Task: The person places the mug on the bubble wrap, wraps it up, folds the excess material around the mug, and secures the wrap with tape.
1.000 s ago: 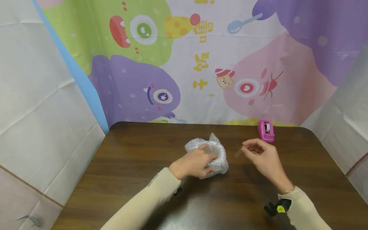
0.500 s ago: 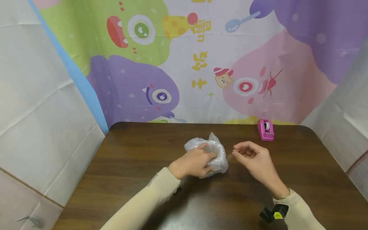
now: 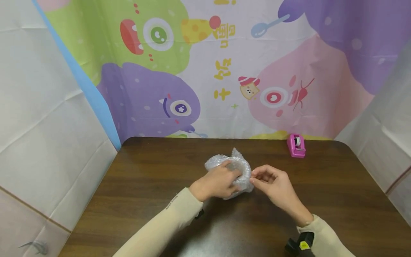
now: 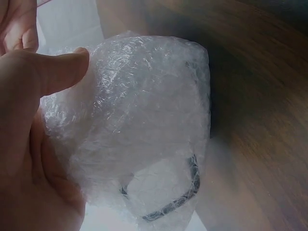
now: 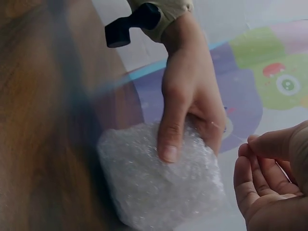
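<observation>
1. Bubble-wrapped bundle [image 3: 246,175], head view: it sits on the brown table [image 3: 144,178], about midway across. Your left hand [image 3: 219,180] comes in from 8 o'clock and grips it, fingers bent over the top; the likely reason is to keep so light-looking a package from sliding. Your right hand [image 3: 273,184] is at 3 o'clock, thumb and forefinger together at the wrap's edge; whether they touch it cannot be told here. The pink tape dispenser [image 3: 296,146] stands at 2 o'clock from the bundle, well apart, perhaps set there to leave both hands room.

2. Left wrist view: the bundle fills the middle. Your left thumb reaches onto it from 9 o'clock, apparently to hold the folded wrap down; the tips of the fingers beyond are hard to make out. A dark curved line [image 4: 194,183] shows through the wrap toward 5 o'clock; what it belongs to cannot be told.

3. Right wrist view: from 12 o'clock, your left thumb presses one side of the bundle while the fingers pass behind, clamping it between them. At 4 o'clock, your right thumb and forefinger pinch a thin clear strip [image 5: 237,136], probably tape, which extends toward 10 o'clock; it seems held by one end so the rest remains free.
</observation>
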The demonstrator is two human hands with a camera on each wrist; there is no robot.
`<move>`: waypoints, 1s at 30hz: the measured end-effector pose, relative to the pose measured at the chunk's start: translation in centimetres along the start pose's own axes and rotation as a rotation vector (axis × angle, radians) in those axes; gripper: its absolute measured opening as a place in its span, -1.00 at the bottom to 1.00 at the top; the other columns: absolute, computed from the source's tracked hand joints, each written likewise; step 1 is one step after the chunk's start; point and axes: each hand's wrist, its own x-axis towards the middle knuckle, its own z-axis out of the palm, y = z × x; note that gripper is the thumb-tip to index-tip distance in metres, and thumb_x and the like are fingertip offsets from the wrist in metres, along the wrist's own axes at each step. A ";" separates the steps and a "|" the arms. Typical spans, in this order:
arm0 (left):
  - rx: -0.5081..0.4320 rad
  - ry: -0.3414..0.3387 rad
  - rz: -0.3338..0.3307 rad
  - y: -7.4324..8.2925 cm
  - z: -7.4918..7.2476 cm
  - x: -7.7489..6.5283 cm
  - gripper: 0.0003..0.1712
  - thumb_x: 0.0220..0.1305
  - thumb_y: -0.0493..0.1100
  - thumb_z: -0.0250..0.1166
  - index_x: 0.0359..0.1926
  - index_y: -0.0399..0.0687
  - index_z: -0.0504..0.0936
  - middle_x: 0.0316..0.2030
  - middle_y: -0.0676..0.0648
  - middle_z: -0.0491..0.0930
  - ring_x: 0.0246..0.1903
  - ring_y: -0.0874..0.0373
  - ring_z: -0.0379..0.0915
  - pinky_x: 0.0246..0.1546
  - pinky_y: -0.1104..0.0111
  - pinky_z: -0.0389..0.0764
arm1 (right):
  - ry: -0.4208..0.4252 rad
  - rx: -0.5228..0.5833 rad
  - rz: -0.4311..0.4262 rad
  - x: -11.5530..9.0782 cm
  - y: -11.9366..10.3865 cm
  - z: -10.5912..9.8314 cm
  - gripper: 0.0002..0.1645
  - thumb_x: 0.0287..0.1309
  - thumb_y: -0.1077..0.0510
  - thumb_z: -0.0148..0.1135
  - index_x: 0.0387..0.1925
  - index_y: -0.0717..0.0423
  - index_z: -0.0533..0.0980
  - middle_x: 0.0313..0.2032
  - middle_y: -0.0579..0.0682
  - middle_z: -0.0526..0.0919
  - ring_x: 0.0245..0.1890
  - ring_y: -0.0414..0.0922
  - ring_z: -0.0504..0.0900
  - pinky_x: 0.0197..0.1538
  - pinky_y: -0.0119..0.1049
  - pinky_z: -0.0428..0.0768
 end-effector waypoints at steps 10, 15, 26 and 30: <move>0.015 -0.011 -0.010 0.1 -0.1 -0.1 -0.59 0.35 0.10 0.36 0.07 -0.02 0.62 -0.48 0.11 0.67 -0.21 0.20 0.73 0.57 0.18 0.18 | -0.044 0.033 0.035 -0.2 1.3 1.3 -0.86 0.17 0.38 0.43 -0.23 0.32 0.63 -0.30 0.15 0.73 -0.37 -0.30 0.69 -0.34 -0.42 0.71; 0.020 0.002 0.005 0.1 -0.1 -0.1 -0.60 0.35 0.11 0.36 0.04 -0.02 0.62 -0.49 0.12 0.66 -0.23 0.20 0.73 0.56 0.17 0.21 | -0.031 0.010 0.036 -0.3 1.5 1.5 -0.85 0.14 0.37 0.46 -0.25 0.28 0.64 -0.30 0.20 0.74 -0.36 -0.30 0.71 -0.32 -0.41 0.72; -0.005 -0.076 -0.029 0.3 -0.4 0.1 -0.46 0.23 0.15 0.33 0.13 -0.02 0.59 -0.46 0.14 0.66 -0.03 0.17 0.70 0.60 0.18 0.10 | -0.012 0.015 0.004 -0.2 1.6 1.9 -0.85 0.14 0.42 0.43 -0.24 0.35 0.63 -0.30 0.29 0.74 -0.33 -0.33 0.73 -0.26 -0.44 0.74; -0.056 -0.110 -0.048 0.3 -0.8 0.1 -0.43 0.21 0.20 0.27 0.12 -0.03 0.58 -0.40 0.08 0.71 0.05 0.13 0.69 0.61 0.21 0.03 | -0.014 0.012 0.011 -0.3 1.6 2.0 -0.85 0.14 0.40 0.44 -0.23 0.33 0.64 -0.29 0.28 0.74 -0.33 -0.33 0.73 -0.25 -0.43 0.74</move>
